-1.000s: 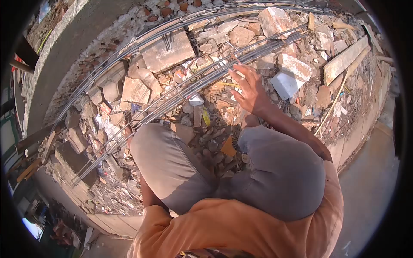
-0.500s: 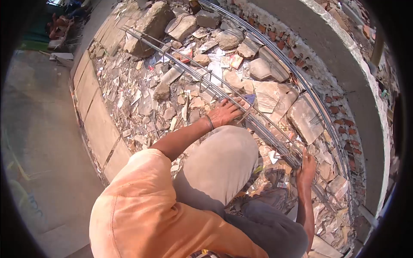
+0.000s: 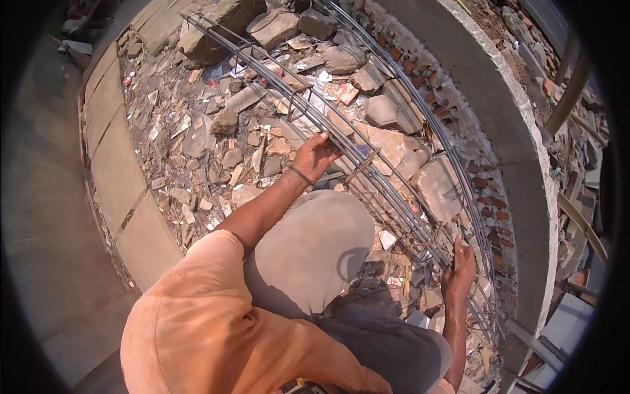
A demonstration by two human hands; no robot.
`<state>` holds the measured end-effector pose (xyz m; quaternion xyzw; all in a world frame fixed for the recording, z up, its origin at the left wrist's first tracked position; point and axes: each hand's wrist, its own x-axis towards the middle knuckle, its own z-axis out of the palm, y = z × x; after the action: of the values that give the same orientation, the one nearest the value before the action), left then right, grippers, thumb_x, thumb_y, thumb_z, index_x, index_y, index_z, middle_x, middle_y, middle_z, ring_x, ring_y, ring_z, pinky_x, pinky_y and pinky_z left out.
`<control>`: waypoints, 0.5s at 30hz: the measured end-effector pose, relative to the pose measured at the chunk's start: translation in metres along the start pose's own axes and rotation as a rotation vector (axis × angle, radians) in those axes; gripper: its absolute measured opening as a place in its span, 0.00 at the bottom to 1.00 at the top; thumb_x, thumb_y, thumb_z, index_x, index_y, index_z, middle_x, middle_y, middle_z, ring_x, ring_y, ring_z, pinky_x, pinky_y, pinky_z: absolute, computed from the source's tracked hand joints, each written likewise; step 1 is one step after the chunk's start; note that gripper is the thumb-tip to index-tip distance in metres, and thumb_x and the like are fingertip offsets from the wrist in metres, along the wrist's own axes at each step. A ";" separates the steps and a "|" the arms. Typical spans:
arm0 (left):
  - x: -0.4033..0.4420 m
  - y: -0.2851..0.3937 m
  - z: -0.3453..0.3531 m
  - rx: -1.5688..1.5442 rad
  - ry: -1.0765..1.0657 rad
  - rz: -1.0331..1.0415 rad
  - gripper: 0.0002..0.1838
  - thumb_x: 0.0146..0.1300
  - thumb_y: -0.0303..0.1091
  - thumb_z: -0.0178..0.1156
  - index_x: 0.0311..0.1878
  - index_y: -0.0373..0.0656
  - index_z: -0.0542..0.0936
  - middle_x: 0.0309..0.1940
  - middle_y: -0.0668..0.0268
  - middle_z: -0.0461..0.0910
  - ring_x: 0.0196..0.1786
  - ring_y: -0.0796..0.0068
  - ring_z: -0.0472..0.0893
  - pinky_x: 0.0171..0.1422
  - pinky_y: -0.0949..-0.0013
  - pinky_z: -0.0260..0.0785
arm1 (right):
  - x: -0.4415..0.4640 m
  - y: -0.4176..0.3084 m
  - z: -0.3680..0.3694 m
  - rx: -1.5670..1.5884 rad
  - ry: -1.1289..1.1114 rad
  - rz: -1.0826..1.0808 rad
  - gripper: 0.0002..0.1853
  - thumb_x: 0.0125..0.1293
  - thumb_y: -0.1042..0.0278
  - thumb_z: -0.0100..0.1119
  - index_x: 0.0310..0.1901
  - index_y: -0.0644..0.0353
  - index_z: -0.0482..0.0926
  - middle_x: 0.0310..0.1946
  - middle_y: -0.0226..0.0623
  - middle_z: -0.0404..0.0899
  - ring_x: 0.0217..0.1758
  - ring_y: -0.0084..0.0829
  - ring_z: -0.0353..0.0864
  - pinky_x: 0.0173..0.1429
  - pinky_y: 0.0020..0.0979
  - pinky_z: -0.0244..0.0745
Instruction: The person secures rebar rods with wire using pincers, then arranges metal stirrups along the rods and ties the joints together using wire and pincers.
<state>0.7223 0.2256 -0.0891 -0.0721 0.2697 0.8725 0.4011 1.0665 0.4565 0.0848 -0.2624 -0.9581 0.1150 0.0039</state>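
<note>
A long rebar cage [image 3: 298, 98], of thin steel rods tied with square stirrups, slants across the view from upper left to lower right. Curled at its near edge, my left hand [image 3: 314, 157] grips the rods around the middle, with the fingertips partly hidden beneath them. A dark band circles that wrist. My right hand [image 3: 462, 268] is closed around the rods nearer the lower right end, its index finger pointing up along them. One stirrup [image 3: 362, 164] sits just right of my left hand. My bent knee [image 3: 321, 243] is below the cage.
Broken rubble [image 3: 197, 144] covers the ground, with large concrete chunks [image 3: 436, 187] beyond the cage. Another bundle of long rods [image 3: 420, 98] curves beside a brick and concrete wall [image 3: 499, 125]. A slab edging [image 3: 115, 157] runs along the left.
My left hand has gone from lying over the rods to gripping them from their near side. My right hand stays at the lower end. The view has shifted slightly.
</note>
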 end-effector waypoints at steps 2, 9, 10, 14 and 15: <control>-0.003 0.000 0.006 -0.061 0.035 -0.003 0.14 0.63 0.36 0.60 0.48 0.39 0.77 0.44 0.59 0.79 0.52 0.62 0.77 0.66 0.52 0.66 | 0.001 0.004 -0.006 0.036 -0.047 0.000 0.45 0.40 0.95 0.48 0.66 0.53 0.69 0.42 0.48 0.73 0.42 0.49 0.76 0.50 0.35 0.72; -0.008 0.010 0.020 -0.231 -0.097 0.042 0.18 0.60 0.39 0.60 0.48 0.36 0.76 0.48 0.53 0.78 0.49 0.53 0.79 0.61 0.49 0.70 | 0.009 0.018 -0.002 0.280 -0.260 0.036 0.30 0.46 0.89 0.60 0.55 0.59 0.79 0.35 0.49 0.78 0.40 0.50 0.79 0.47 0.40 0.73; -0.013 0.015 0.023 -0.238 -0.076 0.049 0.18 0.60 0.39 0.59 0.48 0.36 0.76 0.50 0.52 0.78 0.50 0.52 0.79 0.60 0.48 0.70 | 0.010 0.026 0.005 0.362 -0.298 0.046 0.28 0.46 0.89 0.60 0.53 0.60 0.80 0.35 0.50 0.78 0.40 0.49 0.80 0.47 0.39 0.73; -0.030 0.028 0.040 -0.051 0.059 0.110 0.16 0.67 0.40 0.55 0.48 0.36 0.76 0.60 0.47 0.73 0.57 0.47 0.78 0.61 0.50 0.73 | 0.021 0.056 0.025 0.569 -0.608 0.168 0.12 0.58 0.81 0.59 0.45 0.65 0.82 0.29 0.44 0.81 0.31 0.33 0.80 0.41 0.32 0.72; -0.033 0.031 0.043 0.009 0.103 0.130 0.16 0.69 0.40 0.54 0.47 0.36 0.76 0.61 0.47 0.72 0.58 0.46 0.77 0.61 0.50 0.73 | 0.024 0.056 0.026 0.611 -0.709 0.202 0.10 0.61 0.80 0.58 0.45 0.65 0.82 0.27 0.42 0.81 0.30 0.30 0.79 0.40 0.31 0.72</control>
<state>0.7253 0.2097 -0.0291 -0.0973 0.2981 0.8905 0.3297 1.0719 0.5101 0.0459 -0.2856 -0.7923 0.4737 -0.2572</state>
